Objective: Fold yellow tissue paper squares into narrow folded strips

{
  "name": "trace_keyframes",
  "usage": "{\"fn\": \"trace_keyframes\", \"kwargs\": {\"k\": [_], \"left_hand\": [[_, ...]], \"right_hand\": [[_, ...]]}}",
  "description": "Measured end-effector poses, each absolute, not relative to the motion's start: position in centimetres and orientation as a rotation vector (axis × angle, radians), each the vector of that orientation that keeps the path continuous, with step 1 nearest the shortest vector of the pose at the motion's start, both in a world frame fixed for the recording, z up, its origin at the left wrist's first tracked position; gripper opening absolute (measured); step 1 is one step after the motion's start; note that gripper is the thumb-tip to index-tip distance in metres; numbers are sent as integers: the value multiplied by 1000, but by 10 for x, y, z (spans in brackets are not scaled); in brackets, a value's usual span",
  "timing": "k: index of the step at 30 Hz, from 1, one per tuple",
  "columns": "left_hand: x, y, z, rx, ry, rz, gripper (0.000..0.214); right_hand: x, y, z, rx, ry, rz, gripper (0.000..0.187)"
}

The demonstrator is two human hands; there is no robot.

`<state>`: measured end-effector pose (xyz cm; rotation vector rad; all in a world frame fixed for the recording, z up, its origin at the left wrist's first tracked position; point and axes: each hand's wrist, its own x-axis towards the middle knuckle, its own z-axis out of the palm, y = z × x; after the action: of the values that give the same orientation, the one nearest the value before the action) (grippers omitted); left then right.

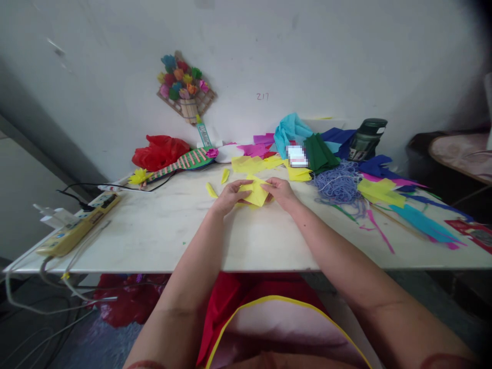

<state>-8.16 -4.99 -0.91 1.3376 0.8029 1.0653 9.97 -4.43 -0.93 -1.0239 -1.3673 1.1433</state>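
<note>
A folded piece of yellow paper (257, 193) lies at the middle of the white table (161, 236), held between both hands. My left hand (229, 196) pinches its left edge with the fingers curled. My right hand (280, 191) grips its right side, fingers closed on the paper. Small yellow paper scraps (211, 190) lie just left of my left hand.
Coloured paper sheets (292, 134), a heap of purple string (339, 185) and a dark green bottle (367, 138) crowd the back right. A red bag (159, 151), a striped paddle (180, 164) and a yellow power strip (79, 225) with cables lie left. A paper-flower decoration (184, 84) hangs on the wall.
</note>
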Motion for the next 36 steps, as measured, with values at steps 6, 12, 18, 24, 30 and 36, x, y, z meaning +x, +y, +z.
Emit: {"fn": "trace_keyframes", "kwargs": {"k": [6,12,18,24,30,36], "left_hand": [[-82,-48,-12,1318,827,1043,45],[-79,-49,-11,1324,874,1037,37],[-77,-48,-13,1333,929,1096,35],[-80,-46,-13,1307,917,1125,35],[-83,-43,-13,1247,903,1132,34],[-85,-43,-13,1211,881,1101,33]], "right_hand": [[99,-44,-9,-1041,-1379,1105,18],[98,-43,-10,-1046,-1377,1095,20],[98,-43,-11,-1030,-1392,1123,20],[101,-47,-8,-928,-1398,1173,31],[107,-50,-3,-693,-1487,1288,60],[106,-49,-9,-706,-1580,1350,43]]}}
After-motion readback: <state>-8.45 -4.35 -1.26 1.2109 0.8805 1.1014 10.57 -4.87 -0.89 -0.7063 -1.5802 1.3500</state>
